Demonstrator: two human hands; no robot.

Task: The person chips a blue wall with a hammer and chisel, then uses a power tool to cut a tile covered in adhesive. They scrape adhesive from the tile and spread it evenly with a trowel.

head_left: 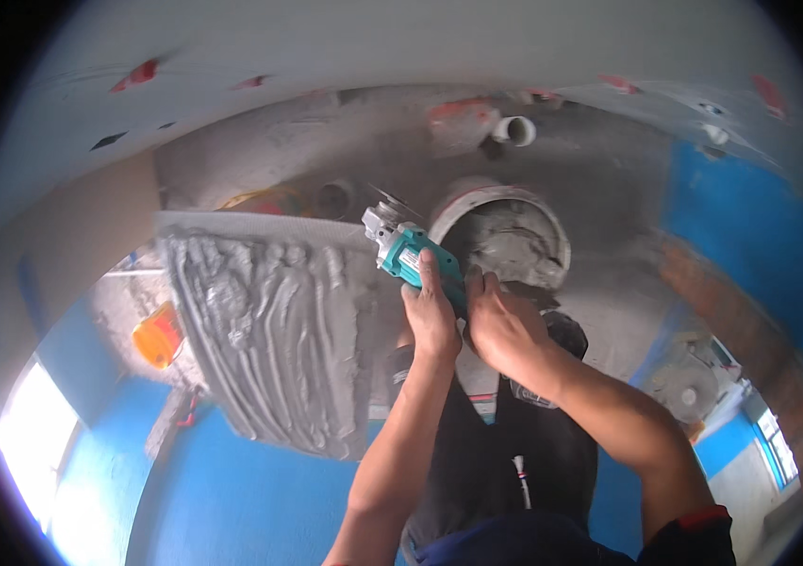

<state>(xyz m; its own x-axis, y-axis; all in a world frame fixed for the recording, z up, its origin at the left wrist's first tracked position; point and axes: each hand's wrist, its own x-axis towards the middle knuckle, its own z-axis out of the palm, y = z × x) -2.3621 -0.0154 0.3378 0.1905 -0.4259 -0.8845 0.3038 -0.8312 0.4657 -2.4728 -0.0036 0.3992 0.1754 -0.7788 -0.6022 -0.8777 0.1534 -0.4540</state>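
A teal angle grinder [414, 258] with a silver head is held up in front of me, its thin disc pointing away to the far left. My left hand [433, 319] is closed round the body, thumb lying along the top. At the rear end, my right hand [512, 328] is closed with its fingertips against the dark part of the grinder; its grip is partly hidden. Left of the grinder lies a large tile [274, 325], its upper face coated with ridged grey mortar. Just beyond my right hand stands a round bucket [560, 226] containing wet grey mortar [510, 245].
An orange-yellow bucket [158, 335] lies at the left. Beyond the mortar bucket is a white pipe end [516, 131] beside a reddish bag [461, 123]. At right, a round-bladed device [689, 391] stands near a blue wall [750, 217]. My shoe [568, 335] is below the bucket.
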